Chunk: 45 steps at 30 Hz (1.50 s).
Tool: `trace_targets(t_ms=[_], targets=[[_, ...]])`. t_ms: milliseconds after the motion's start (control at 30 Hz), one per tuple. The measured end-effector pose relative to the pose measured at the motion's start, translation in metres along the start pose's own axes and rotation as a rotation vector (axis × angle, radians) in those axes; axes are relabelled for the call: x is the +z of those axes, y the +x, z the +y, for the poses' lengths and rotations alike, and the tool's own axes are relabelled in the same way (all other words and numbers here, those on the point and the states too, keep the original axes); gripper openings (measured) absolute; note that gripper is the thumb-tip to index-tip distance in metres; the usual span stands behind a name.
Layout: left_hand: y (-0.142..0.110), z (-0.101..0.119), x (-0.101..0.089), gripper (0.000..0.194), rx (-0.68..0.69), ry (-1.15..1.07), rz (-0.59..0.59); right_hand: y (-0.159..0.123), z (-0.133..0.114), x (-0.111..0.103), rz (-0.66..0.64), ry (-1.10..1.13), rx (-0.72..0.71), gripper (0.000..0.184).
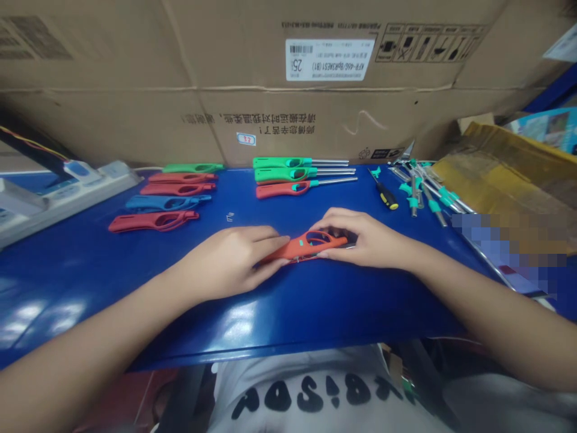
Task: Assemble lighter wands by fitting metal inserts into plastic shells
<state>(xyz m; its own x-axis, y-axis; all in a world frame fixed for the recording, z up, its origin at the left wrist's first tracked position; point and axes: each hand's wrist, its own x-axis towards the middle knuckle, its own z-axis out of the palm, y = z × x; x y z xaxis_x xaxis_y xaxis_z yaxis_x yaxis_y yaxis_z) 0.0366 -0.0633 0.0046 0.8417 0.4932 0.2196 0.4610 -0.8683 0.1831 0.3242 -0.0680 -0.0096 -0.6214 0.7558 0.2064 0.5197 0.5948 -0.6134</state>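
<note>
Between my hands, low over the blue table, lies an orange-red utility lighter (301,246), its halves slightly apart along the lower edge. My left hand (243,255) pinches the handle end with thumb and fingers. At the nozzle end my right hand (360,240) grips the same lighter; a short bit of metal shows by its fingers. Further back lie finished-looking lighters with metal tubes, a green one (274,174) and a red one (282,189) among them. To the left, several tubeless lighter bodies lie in a row, including a blue one (166,202) and a red one (153,221).
A yellow-black screwdriver (386,195) lies behind my right hand. Metal tubes with teal parts (433,201) are heaped at the right, beside a taped cardboard piece (509,174). A white power strip (63,201) runs along the left. Cardboard (148,126) walls off the back.
</note>
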Motion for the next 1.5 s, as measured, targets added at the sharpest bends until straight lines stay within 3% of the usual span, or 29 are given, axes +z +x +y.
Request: trace_targets(t_ms=[133,633,933,1100,1333,1500], targets=[[0.000,0.000,0.000,0.028,-0.024,0.006,-0.066,0.001,-0.001,0.003,-0.012,-0.029,-0.057,0.032],[0.002,-0.002,0.009,0.028,0.008,0.082,-0.052,-0.001,0.003,0.003,-0.065,-0.123,-0.020,0.034],[0.003,0.001,0.013,0.026,0.013,0.133,-0.051,-0.001,0.003,0.008,-0.089,-0.179,-0.067,0.036],[0.003,0.001,0.016,0.031,0.033,0.207,-0.044,0.000,0.000,0.010,-0.134,-0.344,-0.071,0.037],[0.003,-0.008,0.022,0.030,-0.038,0.005,0.103,-0.002,0.003,0.006,-0.118,-0.529,-0.155,0.031],[0.005,-0.003,0.020,0.026,-0.033,-0.135,0.098,-0.004,0.000,0.008,-0.056,-0.616,-0.188,0.042]])
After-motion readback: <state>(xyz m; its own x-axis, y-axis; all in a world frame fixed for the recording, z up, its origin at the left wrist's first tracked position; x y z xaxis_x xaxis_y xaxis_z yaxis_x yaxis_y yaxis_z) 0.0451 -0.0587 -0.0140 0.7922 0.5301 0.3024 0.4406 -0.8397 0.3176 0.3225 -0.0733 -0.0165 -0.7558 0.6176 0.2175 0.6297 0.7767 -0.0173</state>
